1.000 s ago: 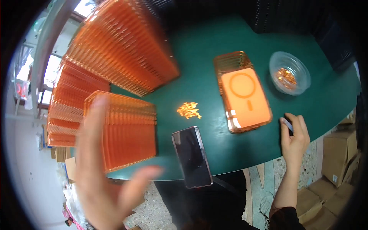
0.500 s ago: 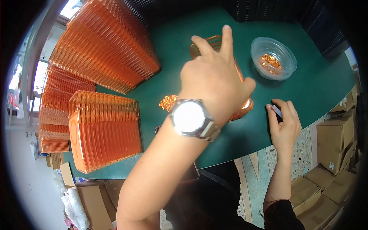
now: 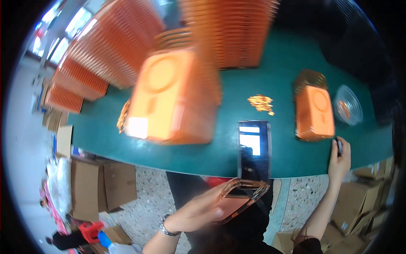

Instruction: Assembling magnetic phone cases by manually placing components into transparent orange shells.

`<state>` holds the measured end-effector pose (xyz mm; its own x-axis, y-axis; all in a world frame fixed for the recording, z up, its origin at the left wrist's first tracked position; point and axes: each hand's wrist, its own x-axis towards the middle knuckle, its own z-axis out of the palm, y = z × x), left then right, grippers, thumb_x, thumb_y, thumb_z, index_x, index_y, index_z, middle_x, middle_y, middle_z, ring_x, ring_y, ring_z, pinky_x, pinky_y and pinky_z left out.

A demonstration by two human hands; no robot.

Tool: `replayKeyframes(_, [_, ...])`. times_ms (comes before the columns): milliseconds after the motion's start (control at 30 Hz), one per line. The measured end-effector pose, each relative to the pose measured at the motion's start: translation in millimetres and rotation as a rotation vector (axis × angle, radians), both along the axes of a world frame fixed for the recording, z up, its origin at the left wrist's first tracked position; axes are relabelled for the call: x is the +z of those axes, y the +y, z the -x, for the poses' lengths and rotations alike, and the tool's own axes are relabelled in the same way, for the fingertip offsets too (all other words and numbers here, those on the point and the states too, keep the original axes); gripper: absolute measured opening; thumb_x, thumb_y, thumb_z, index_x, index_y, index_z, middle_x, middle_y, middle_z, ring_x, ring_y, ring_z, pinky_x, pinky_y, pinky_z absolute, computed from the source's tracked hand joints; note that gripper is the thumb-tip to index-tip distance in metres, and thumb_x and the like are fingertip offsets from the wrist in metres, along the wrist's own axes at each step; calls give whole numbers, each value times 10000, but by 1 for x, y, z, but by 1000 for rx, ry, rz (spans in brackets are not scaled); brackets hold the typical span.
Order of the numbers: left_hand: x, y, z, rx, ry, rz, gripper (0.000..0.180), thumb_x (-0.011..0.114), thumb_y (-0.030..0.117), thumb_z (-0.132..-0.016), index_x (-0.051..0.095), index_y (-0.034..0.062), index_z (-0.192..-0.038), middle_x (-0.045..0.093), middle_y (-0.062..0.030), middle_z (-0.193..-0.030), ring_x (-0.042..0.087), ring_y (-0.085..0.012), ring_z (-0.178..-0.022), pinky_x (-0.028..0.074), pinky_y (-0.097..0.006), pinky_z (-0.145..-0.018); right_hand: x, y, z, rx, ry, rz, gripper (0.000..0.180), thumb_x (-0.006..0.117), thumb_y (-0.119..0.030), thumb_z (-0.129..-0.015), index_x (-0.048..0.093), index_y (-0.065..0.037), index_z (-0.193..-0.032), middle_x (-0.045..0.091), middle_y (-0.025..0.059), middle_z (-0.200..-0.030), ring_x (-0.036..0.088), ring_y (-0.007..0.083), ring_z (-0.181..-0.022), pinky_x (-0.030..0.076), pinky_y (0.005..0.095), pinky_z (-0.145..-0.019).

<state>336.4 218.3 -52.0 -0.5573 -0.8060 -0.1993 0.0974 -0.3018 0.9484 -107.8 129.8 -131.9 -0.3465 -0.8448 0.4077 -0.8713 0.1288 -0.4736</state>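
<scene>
One phone (image 3: 256,163) and one bowl (image 3: 355,105) sit on the table (image 3: 287,158), while the left hand (image 3: 198,212), reaching in low, closes on one orange case (image 3: 232,210) by the phone's near end, and the right hand (image 3: 341,158), forearm extended, pinches one small tool (image 3: 339,147).

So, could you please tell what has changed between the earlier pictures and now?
The left grip moved from above the stack beside the bowl, back past the near edge of the table, and now holds an orange case. The view swung left. The right grip still holds its small object at the edge; the middle gold pile looks unmoved.
</scene>
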Motion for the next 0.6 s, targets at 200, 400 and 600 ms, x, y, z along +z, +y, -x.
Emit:
replayKeyframes(200, [-92,74,-48,702,-596,24,388,569,198,-1064,608,26,-1410,714,-252,-1243,697,-395,-1180,545,-436,-983,-3,14,14,89,10,-46,320,566,-238,-1110,668,47,-1214,682,147,-1105,654,244,-1078,492,335,-997])
replayKeyframes(400, [-187,118,-91,761,-563,-164,248,561,209,-1063,667,28,-1194,724,-255,-1128,706,-455,-1077,568,-462,-891,97,76,-216,593,-353,-407,216,625,-148,-1045,714,-27,-1201,729,123,-1064,686,219,-948,538,345,-843])
replayKeyframes(600, [-220,113,-89,886,-453,-189,231,604,203,-1035,732,41,-1141,752,-223,-1057,747,-405,-992,589,-437,-843,108,18,-447,1256,-304,-540,226,629,-65,-1004,715,10,-1199,671,179,-895,659,282,-784,525,364,-721])
